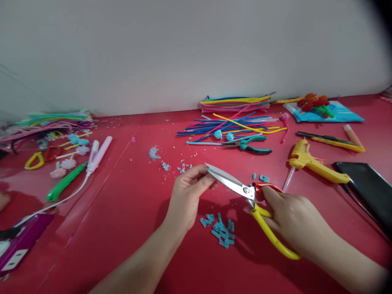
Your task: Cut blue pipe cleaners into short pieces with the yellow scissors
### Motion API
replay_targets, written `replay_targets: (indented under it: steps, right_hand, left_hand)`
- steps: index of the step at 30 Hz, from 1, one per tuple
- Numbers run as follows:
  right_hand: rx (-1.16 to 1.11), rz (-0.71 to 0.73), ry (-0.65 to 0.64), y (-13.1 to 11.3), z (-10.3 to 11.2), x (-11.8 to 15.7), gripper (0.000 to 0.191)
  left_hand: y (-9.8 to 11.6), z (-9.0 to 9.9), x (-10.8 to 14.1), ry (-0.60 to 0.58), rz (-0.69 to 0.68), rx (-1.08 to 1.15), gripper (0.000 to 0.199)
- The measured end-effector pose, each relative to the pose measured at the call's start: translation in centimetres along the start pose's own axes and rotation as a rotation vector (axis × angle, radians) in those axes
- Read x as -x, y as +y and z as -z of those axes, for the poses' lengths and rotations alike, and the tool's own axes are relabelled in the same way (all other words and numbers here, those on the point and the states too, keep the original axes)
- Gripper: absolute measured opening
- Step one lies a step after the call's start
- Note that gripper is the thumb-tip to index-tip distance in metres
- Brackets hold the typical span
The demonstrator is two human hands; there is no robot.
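Scissors (229, 183) with one yellow and one red handle are in my right hand (294, 216), their blades pointing up and left. The tip reaches the fingers of my left hand (190, 188), which are pinched together; whatever they hold is hidden behind the blade. Below the scissors lies a small heap of cut blue pieces (223, 233) on the red table (122, 245). A few more blue bits (263, 178) rest behind the scissors' pivot. Blue fluff (154, 153) and crumbs are scattered beyond my left hand.
Pliers (248, 145), loose pipe cleaners (232, 124) and two blue pompoms lie ahead. At right are a yellow glue gun (315, 161), a cutter knife (333, 142) and a black phone (364, 183). A pink glue gun (102, 153), a green-handled tool (67, 181) and a purple power strip (27, 241) are left.
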State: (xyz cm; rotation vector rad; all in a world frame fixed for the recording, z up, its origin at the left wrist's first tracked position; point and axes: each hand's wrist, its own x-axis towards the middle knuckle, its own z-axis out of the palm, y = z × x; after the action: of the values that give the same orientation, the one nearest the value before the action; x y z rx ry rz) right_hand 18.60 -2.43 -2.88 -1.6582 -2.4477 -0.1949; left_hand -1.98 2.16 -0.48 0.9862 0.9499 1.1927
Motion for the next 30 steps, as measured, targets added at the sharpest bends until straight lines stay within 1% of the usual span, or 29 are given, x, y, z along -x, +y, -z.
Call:
replay_targets:
  steps: [6,14,18,20,24,27,29,30]
  right_hand:
    - [-0.019,-0.010,-0.003,0.0,0.1,-0.1,0.030]
    - [0.041,-0.023,-0.016,0.1,-0.1,0.0,0.030]
    - [0.032,-0.100,-0.021,0.1,0.2,-0.2,0.035]
    - [0.024,-0.155,-0.040,0.0,0.5,-0.5,0.037]
    - [0.012,-0.205,-0.094,-0.1,1.0,-1.0,0.039]
    - [-0.052,-0.266,-0.157,-0.2,1.2,-1.2,0.035]
    - [-0.180,-0.292,-0.178,-0.3,1.3,-1.4,0.031]
    - [-0.279,-0.297,-0.182,-0.3,1.3,-1.4,0.030]
  left_hand:
    - [0.0,0.0,0.0,0.014,0.006,0.002,0.008]
    - [-0.1,0.1,-0.1,-0.001,0.000,-0.023,0.005]
    - [-0.1,0.1,0.0,0.025,0.032,-0.006,0.003]
    - [0.0,0.0,0.0,0.029,0.051,0.003,0.004]
    - [-0.1,-0.2,0.0,0.011,0.071,0.009,0.006]
    - [-0.2,-0.3,0.1,-0.016,0.086,-0.001,0.007]
    - [-0.3,-0.4,0.2,-0.062,0.113,-0.013,0.007]
    - [-0.4,-0.5,0.2,-0.092,0.132,-0.019,0.007]
